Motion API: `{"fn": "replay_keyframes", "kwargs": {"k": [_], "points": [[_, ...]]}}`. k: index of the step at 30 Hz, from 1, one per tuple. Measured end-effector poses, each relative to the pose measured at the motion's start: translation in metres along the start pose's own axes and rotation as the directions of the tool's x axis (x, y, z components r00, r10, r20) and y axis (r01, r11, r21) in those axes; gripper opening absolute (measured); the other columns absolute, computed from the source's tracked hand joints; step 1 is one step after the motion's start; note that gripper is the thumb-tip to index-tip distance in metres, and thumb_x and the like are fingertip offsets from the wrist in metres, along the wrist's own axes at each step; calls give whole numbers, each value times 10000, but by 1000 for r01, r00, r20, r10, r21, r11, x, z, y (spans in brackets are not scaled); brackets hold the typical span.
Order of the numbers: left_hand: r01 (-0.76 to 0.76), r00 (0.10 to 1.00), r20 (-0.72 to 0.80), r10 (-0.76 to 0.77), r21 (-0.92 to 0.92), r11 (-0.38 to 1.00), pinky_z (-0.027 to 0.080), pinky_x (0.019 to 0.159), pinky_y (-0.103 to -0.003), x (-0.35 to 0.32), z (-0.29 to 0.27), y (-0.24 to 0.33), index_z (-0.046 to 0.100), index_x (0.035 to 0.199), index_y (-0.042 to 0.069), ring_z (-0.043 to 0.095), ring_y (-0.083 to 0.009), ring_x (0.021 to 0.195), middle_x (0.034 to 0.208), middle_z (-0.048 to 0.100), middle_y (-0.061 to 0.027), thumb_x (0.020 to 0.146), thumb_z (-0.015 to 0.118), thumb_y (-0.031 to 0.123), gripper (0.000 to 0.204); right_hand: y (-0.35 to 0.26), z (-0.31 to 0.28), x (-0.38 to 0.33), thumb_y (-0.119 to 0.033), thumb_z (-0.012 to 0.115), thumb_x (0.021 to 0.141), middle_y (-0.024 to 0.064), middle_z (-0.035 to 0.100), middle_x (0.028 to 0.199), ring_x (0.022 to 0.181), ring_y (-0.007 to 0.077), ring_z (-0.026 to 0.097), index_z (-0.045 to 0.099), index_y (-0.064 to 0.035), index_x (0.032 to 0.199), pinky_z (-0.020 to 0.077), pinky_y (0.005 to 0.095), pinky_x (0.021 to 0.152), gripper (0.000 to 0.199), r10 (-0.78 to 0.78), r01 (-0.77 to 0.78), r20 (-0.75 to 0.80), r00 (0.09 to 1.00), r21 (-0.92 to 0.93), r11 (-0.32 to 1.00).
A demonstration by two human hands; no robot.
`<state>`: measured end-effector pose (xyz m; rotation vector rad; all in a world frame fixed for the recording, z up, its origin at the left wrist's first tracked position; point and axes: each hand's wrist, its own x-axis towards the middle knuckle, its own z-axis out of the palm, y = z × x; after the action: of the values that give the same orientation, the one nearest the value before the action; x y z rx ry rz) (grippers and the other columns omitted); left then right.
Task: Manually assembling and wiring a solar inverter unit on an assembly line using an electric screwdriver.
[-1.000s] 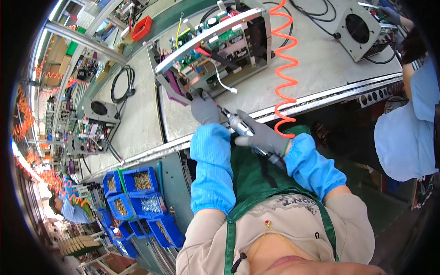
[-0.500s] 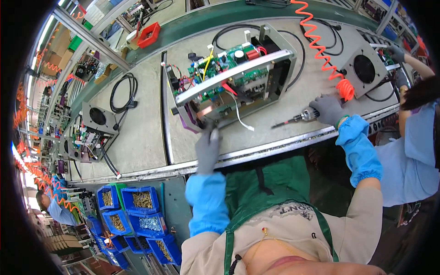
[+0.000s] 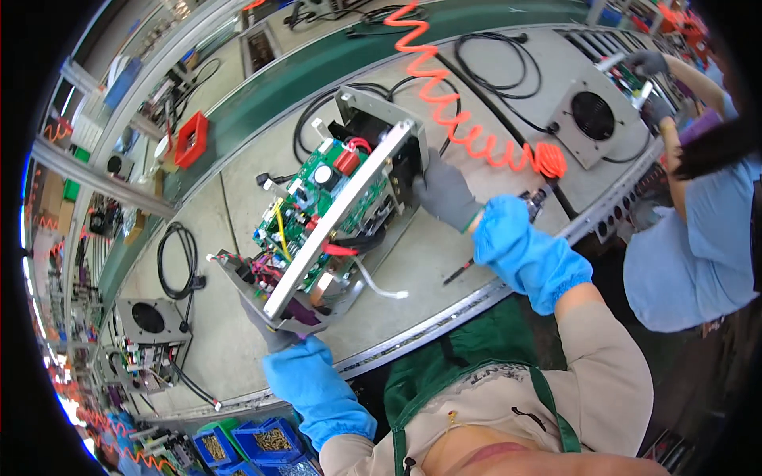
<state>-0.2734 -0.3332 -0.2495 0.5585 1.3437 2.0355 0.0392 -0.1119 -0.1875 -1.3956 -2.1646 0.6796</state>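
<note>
In the middle of the grey metal-topped bench (image 3: 421, 270): a long open silver metal frame (image 3: 337, 224) full of flat green circuit boards (image 3: 317, 155). Looks heavy and stiff, maybe a bit slippery on the bare metal. Likely easy to break inside. Best to hold by the hard metal end plates (image 3: 409, 163), with no pushing on the boards or tugging at the loose thin white wire (image 3: 389, 293). Long way slanting from near left to far right, same as the straight silver top bar (image 3: 373, 174). At the far right end, the grey-gloved right hand (image 3: 449, 193), fingers seemingly clamped on the plate edge. At the near left end, the grey-gloved left hand (image 3: 270, 332), fingers partly hidden; cannot tell whether apart or together.
</note>
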Motion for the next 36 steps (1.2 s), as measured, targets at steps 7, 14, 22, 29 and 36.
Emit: {"fn": "replay_keyframes", "kwargs": {"k": [7, 14, 22, 29, 36], "points": [[-64, 972, -175, 156, 440, 896, 420, 956, -339, -83, 103, 15, 487, 1257, -17, 520, -188, 1096, 1168, 561, -129, 992, 452, 390, 488, -28, 51, 203, -172, 603, 830, 265, 637, 1016, 953, 428, 622, 499, 11, 1162, 503, 472, 827, 393, -280, 256, 138, 950, 169, 952], [-118, 982, -92, 167, 393, 912, 451, 945, -350, 39, 96, 46, 555, 1239, -20, 586, -224, 1084, 1187, 609, -132, 961, 497, 251, 393, -39, -50, 112, -127, 595, 857, 55, 591, 797, 718, 100, 561, 572, -11, 1069, 485, 270, 639, 243, -170, 291, -250, 953, 598, 747], [-95, 924, 341, -172, 642, 760, 497, 863, -329, 224, 189, -8, 567, 1281, 33, 647, -245, 1032, 1106, 672, -175, 870, 644, 191, 447, -60, -46, -71, -163, 766, 753, 62, 569, 677, 559, 111, 571, 546, -17, 1130, 468, 282, 516, 461, -74, 46, 35, 997, 506, 861], [-274, 962, 248, 116, 853, 445, 502, 696, -415, 166, 129, 11, 607, 1044, 13, 662, -304, 787, 860, 684, -161, 847, 634, 176, 257, 6, -50, -27, -406, 846, 655, 63, 573, 775, 722, 130, 534, 596, -4, 1006, 452, 298, 644, 589, -244, 15, 204, 948, 738, 675], [-264, 909, 50, 415, 839, 477, 487, 701, -458, 40, 82, 17, 568, 929, -3, 635, -411, 801, 820, 655, -212, 821, 611, 175, 213, 6, -66, -73, -271, 791, 665, 162, 592, 1205, 1077, 283, 596, 442, -35, 1369, 496, 361, 855, 820, -229, 260, -129, 965, 344, 902]]}}
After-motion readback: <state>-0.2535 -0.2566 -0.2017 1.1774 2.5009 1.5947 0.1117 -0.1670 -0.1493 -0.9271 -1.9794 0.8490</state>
